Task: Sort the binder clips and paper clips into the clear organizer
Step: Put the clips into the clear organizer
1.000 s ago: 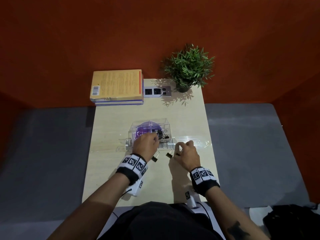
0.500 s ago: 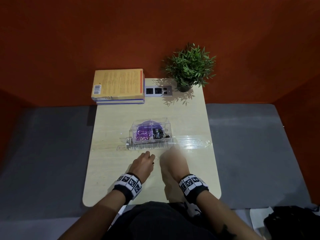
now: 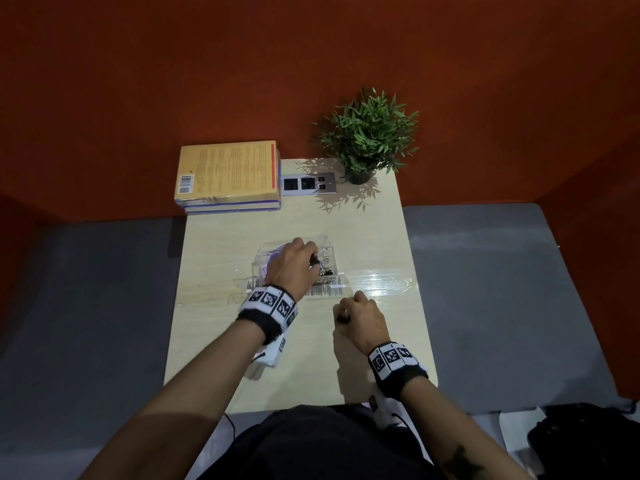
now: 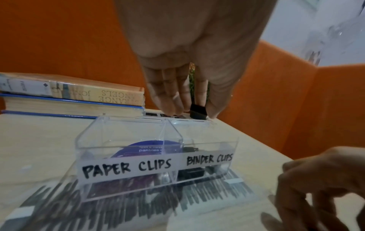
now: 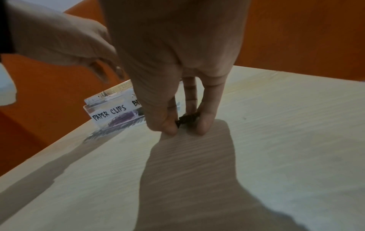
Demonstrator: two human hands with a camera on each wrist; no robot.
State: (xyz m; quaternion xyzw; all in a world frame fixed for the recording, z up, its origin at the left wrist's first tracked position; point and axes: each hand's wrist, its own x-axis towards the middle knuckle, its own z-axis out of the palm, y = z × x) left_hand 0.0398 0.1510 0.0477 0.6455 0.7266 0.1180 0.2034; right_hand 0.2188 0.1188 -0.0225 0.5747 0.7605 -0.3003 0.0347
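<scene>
Nearby, books (image 3: 228,174), plant (image 3: 369,133).

Place: an office-style study booth or work cubicle.
Walls: orange-red felt-like partition panels (image 3: 311,64) close the space in at the back and on both sides.
Desk: a narrow, pale wood-grain desk (image 3: 214,258) stands against the back panel, with grey surfaces (image 3: 502,271) flanking it on either side.
Power: a metal socket panel (image 3: 308,183) is set into the desk top at its far edge.
Reading matter: stacked books (image 3: 228,174) lie at the far left corner.
Decoration: a small potted plant (image 3: 367,136) stands at the far right corner.
Stationery: a clear organizer (image 4: 158,156) with handwritten labels "PAPER CLIPS" and "BINDER CLIPS".
</scene>
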